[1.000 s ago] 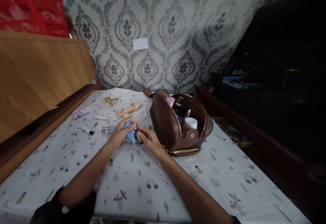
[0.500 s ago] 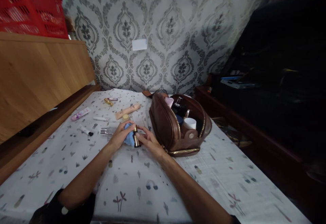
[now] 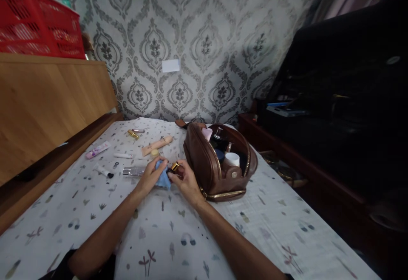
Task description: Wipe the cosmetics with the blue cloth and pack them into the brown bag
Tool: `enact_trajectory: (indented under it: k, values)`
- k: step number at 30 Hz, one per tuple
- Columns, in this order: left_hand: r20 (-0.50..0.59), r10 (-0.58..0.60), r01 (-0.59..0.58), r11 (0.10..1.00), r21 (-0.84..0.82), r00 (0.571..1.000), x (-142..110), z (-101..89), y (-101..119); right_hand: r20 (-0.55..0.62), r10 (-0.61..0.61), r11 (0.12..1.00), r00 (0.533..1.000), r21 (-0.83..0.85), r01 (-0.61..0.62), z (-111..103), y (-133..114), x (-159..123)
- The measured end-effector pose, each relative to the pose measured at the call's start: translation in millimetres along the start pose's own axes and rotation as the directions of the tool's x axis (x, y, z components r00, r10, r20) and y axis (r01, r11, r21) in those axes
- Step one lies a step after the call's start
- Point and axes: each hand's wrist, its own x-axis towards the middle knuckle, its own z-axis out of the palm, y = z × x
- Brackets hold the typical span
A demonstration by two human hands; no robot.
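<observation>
My left hand (image 3: 152,175) is closed on a small blue cloth (image 3: 163,179) above the patterned table cover. My right hand (image 3: 184,179) pinches a small dark bottle with a gold cap (image 3: 174,167), held against the cloth. Both hands meet just left of an open brown leather cosmetic bag (image 3: 207,165), which holds a white jar (image 3: 231,159) and other small items.
Several cosmetic tubes lie on the table cover (image 3: 95,212) beyond my hands: a pink tube (image 3: 97,150), a beige tube (image 3: 157,145), a clear one (image 3: 134,171), a gold lipstick (image 3: 133,134). A wooden cabinet (image 3: 47,106) with a red crate (image 3: 38,27) stands left; dark furniture (image 3: 334,114) is at the right.
The bottle has turned in my right hand, its gold cap now pointing up and away, while the cloth stays against it. The camera tilted slightly, shifting the scene down.
</observation>
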Motion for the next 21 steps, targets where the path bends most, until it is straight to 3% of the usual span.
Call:
enact_trajectory:
  k: [5, 9, 12, 16, 21]
  values:
    - [-0.051, -0.131, 0.119, 0.974, -0.195, 0.99, -1.2, 6.2, 3.3, -0.059, -0.095, 0.995, 0.994, -0.028, 0.093, 3.0, 0.3, -2.5]
    - [-0.019, -0.244, 0.219, 0.9, -0.377, 0.97, -1.4, 10.0, 6.0, -0.035, -0.181, 0.976, 0.983, -0.132, 0.175, 4.3, -3.4, -7.5]
    - [-0.012, -0.243, 0.215, 0.88, -0.423, 0.97, -2.5, 10.1, 10.4, 0.016, -0.218, 0.941, 0.976, -0.261, 0.215, 5.3, -13.7, -12.4]
    - [-0.097, -0.216, 0.163, 0.907, -0.387, 0.972, -6.8, 10.7, 24.7, 0.005, -0.317, 0.838, 0.948, -0.466, 0.283, 8.9, -35.0, -17.1]
    - [-0.116, -0.164, 0.116, 0.935, -0.336, 0.98, -6.5, 22.9, 52.7, 0.042, -0.377, 0.747, 0.925, -0.576, 0.331, 7.9, -74.6, -21.7]
